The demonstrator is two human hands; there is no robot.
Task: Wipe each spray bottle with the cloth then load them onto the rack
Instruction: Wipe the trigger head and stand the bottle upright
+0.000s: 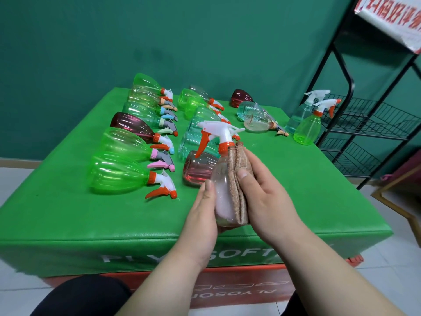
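My left hand (pixel 200 215) grips a clear spray bottle (pixel 222 190) with a white and orange trigger head, held upright above the green padded block (pixel 296 183). My right hand (pixel 266 192) holds a folded brown cloth (pixel 238 179) pressed against the bottle's right side. Several spray bottles lie on their sides on the block: green ones (pixel 118 176) at the left, a dark red one (pixel 134 126), teal ones (pixel 193 142) in the middle. Two bottles stand upright at the block's far right corner, a green one (pixel 307 128) and a pale blue one (pixel 300 115). The black wire rack (pixel 373 124) stands to the right.
A green wall rises behind the block. A white sign with red characters (pixel 391 17) hangs on the rack's top. The block sits on a red base (pixel 227 290) on a tiled floor. A wooden frame (pixel 401 190) stands at the right edge.
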